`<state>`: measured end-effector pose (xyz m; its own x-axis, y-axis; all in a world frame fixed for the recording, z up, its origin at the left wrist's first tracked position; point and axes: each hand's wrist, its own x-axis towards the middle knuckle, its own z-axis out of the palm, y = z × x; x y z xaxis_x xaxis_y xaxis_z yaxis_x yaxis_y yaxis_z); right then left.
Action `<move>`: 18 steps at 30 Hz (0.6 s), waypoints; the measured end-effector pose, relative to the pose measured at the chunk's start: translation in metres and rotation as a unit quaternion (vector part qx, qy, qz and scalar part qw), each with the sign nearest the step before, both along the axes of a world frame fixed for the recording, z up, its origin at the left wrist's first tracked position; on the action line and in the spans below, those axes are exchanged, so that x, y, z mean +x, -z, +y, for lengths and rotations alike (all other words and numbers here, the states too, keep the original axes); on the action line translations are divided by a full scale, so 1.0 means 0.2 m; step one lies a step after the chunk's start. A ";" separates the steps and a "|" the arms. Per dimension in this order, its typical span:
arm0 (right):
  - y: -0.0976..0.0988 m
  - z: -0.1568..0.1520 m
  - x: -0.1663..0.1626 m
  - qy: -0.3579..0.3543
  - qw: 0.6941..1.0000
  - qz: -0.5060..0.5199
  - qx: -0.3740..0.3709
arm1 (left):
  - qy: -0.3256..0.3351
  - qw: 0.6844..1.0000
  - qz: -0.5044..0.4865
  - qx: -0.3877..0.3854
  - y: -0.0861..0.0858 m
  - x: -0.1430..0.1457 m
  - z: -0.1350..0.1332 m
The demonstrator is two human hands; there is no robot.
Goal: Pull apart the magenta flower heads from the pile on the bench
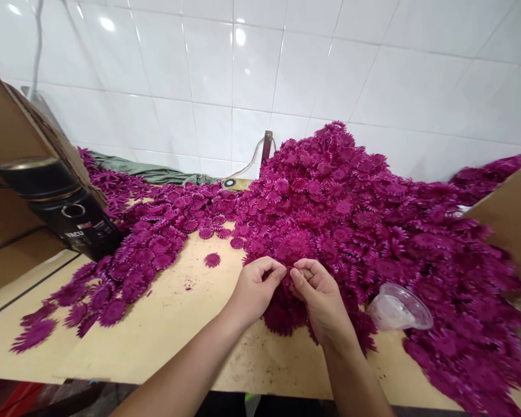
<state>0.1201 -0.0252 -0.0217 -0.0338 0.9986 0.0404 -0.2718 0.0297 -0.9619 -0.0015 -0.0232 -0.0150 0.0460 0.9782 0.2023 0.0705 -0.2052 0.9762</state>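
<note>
- Petal discs (342,205) lie left of the left hand (259,285), in front of it and the right hand (319,292), and far out to the right. The work looks well under way rather than near its end: far more pieces lie loose than are being handled, though which are finished cannot be told.
- Far left of the left hand: a cardboard box (8,127), brown and flat-sided, and beside it a black bottle (72,211), smooth and cylindrical, with a metal ring.
- Nearer left: a sloping spread (134,266) of discs, thin, round and toothed, overlapping like scales; a stray disc (212,260) lies apart on the pale, papery desk (191,313), closer to the left hand.
- Left hand: fingers curled, thumb and forefinger brought into a pinch; what is caught there is too small to tell.
- Just below both hands' fingertips: a dark cluster (282,313) of discs, hanging or resting, which cannot be told.
- Right hand: likewise curled and pinched, tips near the left's; its hold is equally unclear.
- Behind it: the tall heap (330,185), ruffled and cloth-like.
- Just right of it: a clear plastic tub (410,301), tipped, round-rimmed; beyond, a cardboard panel (512,220).
</note>
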 end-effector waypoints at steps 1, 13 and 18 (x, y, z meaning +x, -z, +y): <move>0.00 0.00 0.00 -0.003 1.000 -0.004 0.008 | -0.008 1.000 -0.016 -0.010 0.00 0.00 0.00; -0.02 -0.11 0.07 0.032 0.980 -0.161 0.114 | -0.187 0.980 -0.054 -0.030 -0.05 0.01 0.19; -0.06 -0.01 0.20 0.089 0.949 -0.264 0.148 | -0.190 0.981 0.026 0.019 -0.04 -0.10 0.30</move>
